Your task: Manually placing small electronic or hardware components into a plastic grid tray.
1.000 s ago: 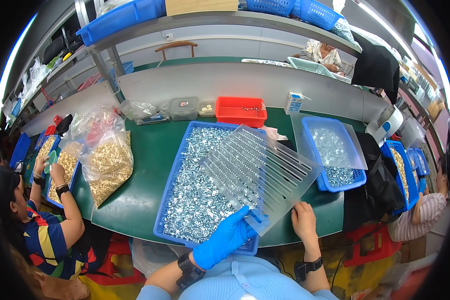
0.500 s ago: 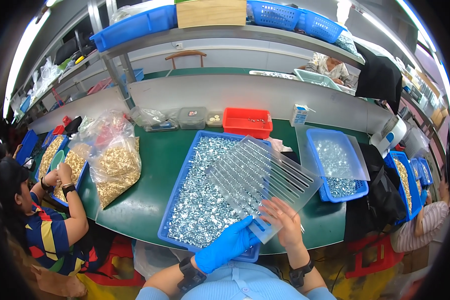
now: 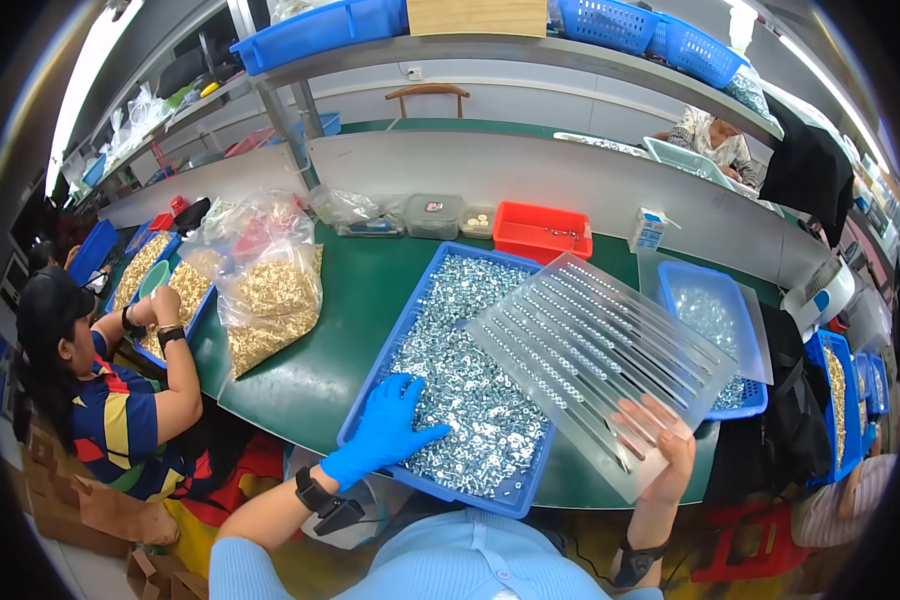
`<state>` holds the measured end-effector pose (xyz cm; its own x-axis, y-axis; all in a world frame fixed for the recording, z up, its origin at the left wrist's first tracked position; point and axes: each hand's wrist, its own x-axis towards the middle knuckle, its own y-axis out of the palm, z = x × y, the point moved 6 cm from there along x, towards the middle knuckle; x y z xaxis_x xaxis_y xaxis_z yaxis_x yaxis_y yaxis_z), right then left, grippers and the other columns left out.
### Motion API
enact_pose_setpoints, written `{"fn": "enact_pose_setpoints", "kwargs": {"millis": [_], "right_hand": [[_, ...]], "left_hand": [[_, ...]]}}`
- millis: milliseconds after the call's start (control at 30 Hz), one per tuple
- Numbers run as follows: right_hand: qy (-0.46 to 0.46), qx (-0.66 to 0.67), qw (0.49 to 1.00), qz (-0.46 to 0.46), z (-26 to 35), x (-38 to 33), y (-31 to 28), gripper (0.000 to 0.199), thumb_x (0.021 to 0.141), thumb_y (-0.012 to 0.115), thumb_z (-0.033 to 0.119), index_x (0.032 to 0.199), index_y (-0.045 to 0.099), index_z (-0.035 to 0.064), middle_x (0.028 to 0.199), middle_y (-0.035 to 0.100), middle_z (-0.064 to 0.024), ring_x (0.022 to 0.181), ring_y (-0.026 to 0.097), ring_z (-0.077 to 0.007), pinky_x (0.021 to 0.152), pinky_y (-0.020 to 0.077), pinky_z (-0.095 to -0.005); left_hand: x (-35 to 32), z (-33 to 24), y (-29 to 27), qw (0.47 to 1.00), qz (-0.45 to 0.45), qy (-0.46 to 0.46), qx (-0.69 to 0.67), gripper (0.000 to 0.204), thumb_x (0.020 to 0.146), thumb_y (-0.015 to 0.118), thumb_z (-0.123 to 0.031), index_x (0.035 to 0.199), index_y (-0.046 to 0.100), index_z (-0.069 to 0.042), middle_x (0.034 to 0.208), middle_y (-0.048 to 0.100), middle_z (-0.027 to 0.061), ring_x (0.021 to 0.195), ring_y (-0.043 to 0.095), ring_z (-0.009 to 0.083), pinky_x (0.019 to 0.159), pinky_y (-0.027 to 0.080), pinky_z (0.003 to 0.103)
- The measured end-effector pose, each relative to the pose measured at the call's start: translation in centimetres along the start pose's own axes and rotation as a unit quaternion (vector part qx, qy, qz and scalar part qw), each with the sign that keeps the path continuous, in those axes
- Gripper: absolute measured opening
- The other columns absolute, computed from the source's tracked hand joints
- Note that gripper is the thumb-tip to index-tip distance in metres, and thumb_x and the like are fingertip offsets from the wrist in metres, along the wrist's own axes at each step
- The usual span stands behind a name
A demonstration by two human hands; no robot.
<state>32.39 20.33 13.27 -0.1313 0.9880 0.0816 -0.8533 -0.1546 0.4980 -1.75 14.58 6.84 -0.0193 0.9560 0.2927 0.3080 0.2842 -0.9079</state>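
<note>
A long blue tray [image 3: 365,385] full of small silver screws [image 3: 470,370] lies on the green table in front of me. My left hand [image 3: 388,428], in a blue glove, rests flat on the screws at the tray's near left, fingers spread. My bare right hand [image 3: 660,435] grips the near edge of a clear ridged plastic plate [image 3: 590,340], which is held tilted over the tray's right side, with rows of screws sitting in its grooves.
A smaller blue tray [image 3: 745,400] of screws sits to the right. A red bin [image 3: 540,232], small clear boxes and a plastic bag of brass parts [image 3: 270,300] lie further off. A person in a striped shirt [image 3: 110,420] works at the left.
My gloved left hand let go of the plate's near corner and moved left onto the screws. My right hand took the plate's near edge and carried it to the right.
</note>
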Motion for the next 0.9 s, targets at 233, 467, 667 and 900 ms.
{"fn": "enact_pose_setpoints", "kwargs": {"millis": [233, 467, 667, 900], "right_hand": [[0.021, -0.06, 0.998, -0.026, 3.4, -2.8, -3.9, 0.064, 0.074, 0.056, 0.029, 0.118, 0.042, -0.0167, 0.105, 0.056, -0.0338, 0.089, 0.063, -0.0396, 0.064, 0.056, -0.036], [0.064, -0.049, 0.996, -0.042, 3.0, -3.4, -5.1, 0.07, 0.072, 0.058, 0.033, 0.116, 0.041, -0.0186, 0.1, 0.058, -0.0348, 0.082, 0.064, -0.0397, 0.06, 0.0555, -0.0345], [0.021, -0.033, 0.999, -0.012, 1.2, -1.5, -3.2, 0.067, 0.074, 0.06, 0.031, 0.118, 0.042, -0.0169, 0.104, 0.057, -0.0333, 0.087, 0.064, -0.038, 0.061, 0.0554, -0.0343], [0.003, -0.001, 0.999, 0.038, -4.3, -0.1, 0.6, 0.055, 0.083, 0.057, 0.025, 0.12, 0.043, -0.0121, 0.109, 0.057, -0.0287, 0.093, 0.062, -0.0351, 0.07, 0.0543, -0.0362]], "left_hand": [[1.4, -4.6, 3.0, 0.986, 0.118, 0.096, 0.061, 0.074, 0.077, 0.062, -0.049, 0.128, 0.041, 0.001, 0.122, 0.04, 0.0267, 0.108, 0.044, 0.04, 0.089, 0.038, 0.047], [2.8, -5.0, 5.2, 0.988, 0.13, 0.074, -0.024, 0.053, 0.081, 0.061, -0.036, 0.119, 0.047, -0.003, 0.113, 0.047, 0.0246, 0.095, 0.051, 0.036, 0.078, 0.045, 0.043], [4.3, -2.8, 6.4, 0.987, 0.148, 0.048, -0.032, 0.034, 0.083, 0.059, -0.024, 0.11, 0.053, -0.005, 0.103, 0.053, 0.0228, 0.083, 0.056, 0.033, 0.068, 0.048, 0.041], [5.0, 0.5, 6.3, 0.862, 0.053, -0.28, -0.419, 0.02, 0.086, 0.059, -0.02, 0.102, 0.059, -0.008, 0.077, 0.056, 0.0053, 0.058, 0.053, 0.0112, 0.045, 0.04, 0.026]]}}
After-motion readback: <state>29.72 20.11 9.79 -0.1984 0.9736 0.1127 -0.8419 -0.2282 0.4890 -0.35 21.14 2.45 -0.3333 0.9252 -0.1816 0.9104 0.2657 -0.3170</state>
